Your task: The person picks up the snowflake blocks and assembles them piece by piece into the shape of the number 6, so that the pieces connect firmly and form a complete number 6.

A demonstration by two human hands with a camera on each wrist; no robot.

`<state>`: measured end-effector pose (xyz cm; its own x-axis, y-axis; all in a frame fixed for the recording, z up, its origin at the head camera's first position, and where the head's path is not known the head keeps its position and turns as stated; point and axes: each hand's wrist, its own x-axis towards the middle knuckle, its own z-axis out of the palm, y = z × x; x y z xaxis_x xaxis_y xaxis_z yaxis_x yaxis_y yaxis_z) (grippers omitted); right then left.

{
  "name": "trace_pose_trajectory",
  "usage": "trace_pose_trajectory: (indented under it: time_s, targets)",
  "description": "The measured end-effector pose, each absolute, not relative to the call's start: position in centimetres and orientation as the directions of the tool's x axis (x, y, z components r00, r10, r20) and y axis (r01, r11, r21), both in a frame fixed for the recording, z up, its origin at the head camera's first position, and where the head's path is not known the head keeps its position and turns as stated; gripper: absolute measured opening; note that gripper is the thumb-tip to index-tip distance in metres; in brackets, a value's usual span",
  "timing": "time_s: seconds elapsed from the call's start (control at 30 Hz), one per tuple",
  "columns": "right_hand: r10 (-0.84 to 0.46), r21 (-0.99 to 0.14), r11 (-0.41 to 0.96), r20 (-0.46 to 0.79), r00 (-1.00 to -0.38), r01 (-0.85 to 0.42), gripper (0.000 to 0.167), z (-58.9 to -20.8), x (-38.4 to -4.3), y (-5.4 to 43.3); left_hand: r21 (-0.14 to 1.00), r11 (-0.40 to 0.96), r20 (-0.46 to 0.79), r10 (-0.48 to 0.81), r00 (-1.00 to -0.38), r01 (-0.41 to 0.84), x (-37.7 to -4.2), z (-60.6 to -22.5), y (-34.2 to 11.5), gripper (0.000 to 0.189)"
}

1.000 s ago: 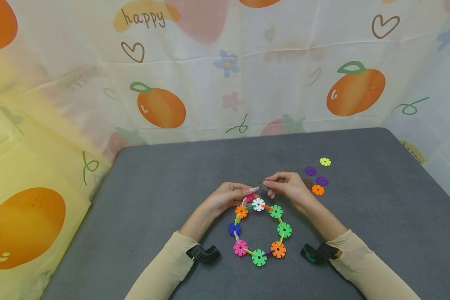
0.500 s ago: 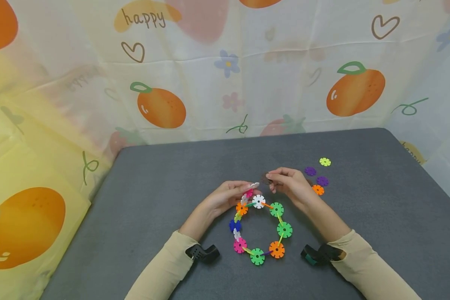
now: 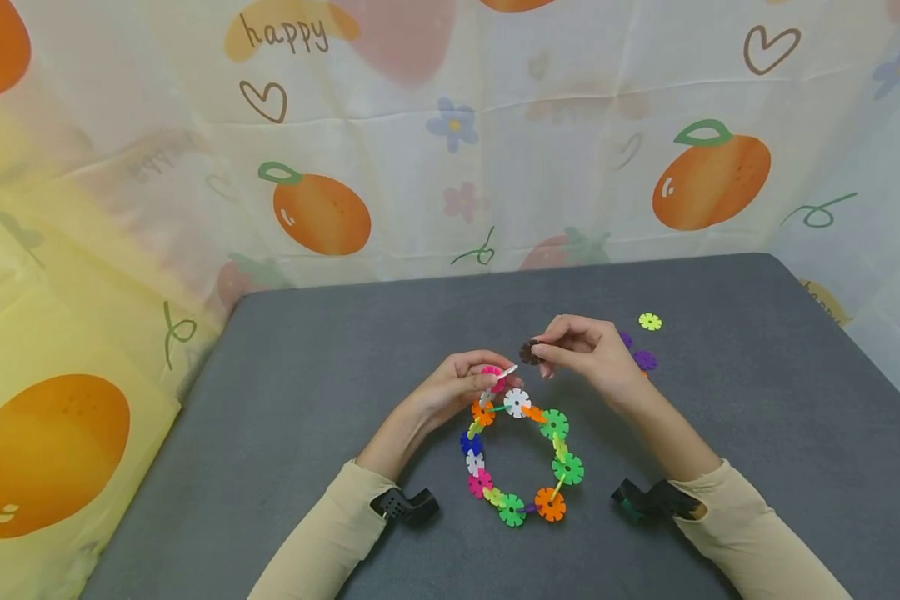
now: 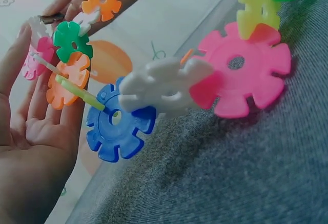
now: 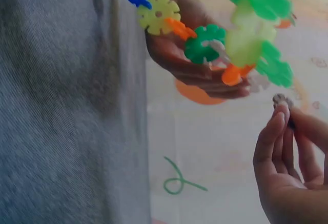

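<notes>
In the lower middle of the head frame, notched discs (image 3: 567, 468) link into a ring, from whose upper left a short branch rises to an upper pink disc (image 3: 491, 377) and a white end disc (image 3: 507, 372). The left hand (image 3: 448, 392), left of that branch, pinches the upper pink disc under its thumb, its fingers lying behind. The right hand (image 3: 588, 354), up and to the right of the ring, holds one brown disc (image 3: 528, 352) between thumb and fingers with hardly any gap; this disc is near the white end disc but apart from it.

Ring and branch together show two pink discs, one blue disc (image 3: 471, 443) and one purple disc (image 3: 528, 507).

Right of centre, four loose discs show: one yellow (image 3: 650, 322), two purple (image 3: 646, 360) and an orange sliver (image 3: 645, 374), partly hidden by the right hand. All this is at the grey table (image 3: 345, 350); a fruit-printed cloth (image 3: 570, 183) fills the upper frame.
</notes>
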<state>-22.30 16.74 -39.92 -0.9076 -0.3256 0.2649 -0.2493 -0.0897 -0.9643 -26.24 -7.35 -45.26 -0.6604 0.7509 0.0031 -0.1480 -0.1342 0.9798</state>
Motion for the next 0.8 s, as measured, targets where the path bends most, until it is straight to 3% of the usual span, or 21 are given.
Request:
trace_pose_trajectory:
  time_s: [0.1, 0.27, 0.43, 0.6, 0.8]
  targets:
    - [-0.348, -0.959, -0.055, 0.28, -0.895, -0.278, 0.001, -39.6, -22.2, 17.0, 0.979, -0.136, 0.004, 0.751, -0.66, -0.149, -26.2, -45.2, -7.3, 0.069]
    - [-0.331, -0.973, 0.045, 0.2, -0.922, -0.227, 0.014, -39.4, -22.1, 16.8, 0.98, -0.141, 0.008, 0.742, -0.67, -0.144, -26.2, -45.2, -7.2, 0.042]
    - [-0.265, -0.991, 0.088, 0.071, -0.962, -0.097, 0.021, -39.7, -22.1, 16.3, 0.979, -0.117, -0.032, 0.718, -0.695, -0.167, -26.1, -45.2, -7.1, 0.044]
    - [-0.244, -0.999, 0.028, -0.052, -0.968, 0.046, 0.021, -40.6, -22.5, 16.3, 0.974, -0.085, -0.093, 0.691, -0.717, -0.209, -26.1, -45.2, -6.9, 0.046]
    - [-0.255, -0.995, -0.015, -0.095, -0.962, 0.102, 0.02, -42.0, -23.1, 16.1, 0.963, -0.059, -0.16, 0.657, -0.737, -0.262, -26.1, -45.4, -6.7, 0.038]
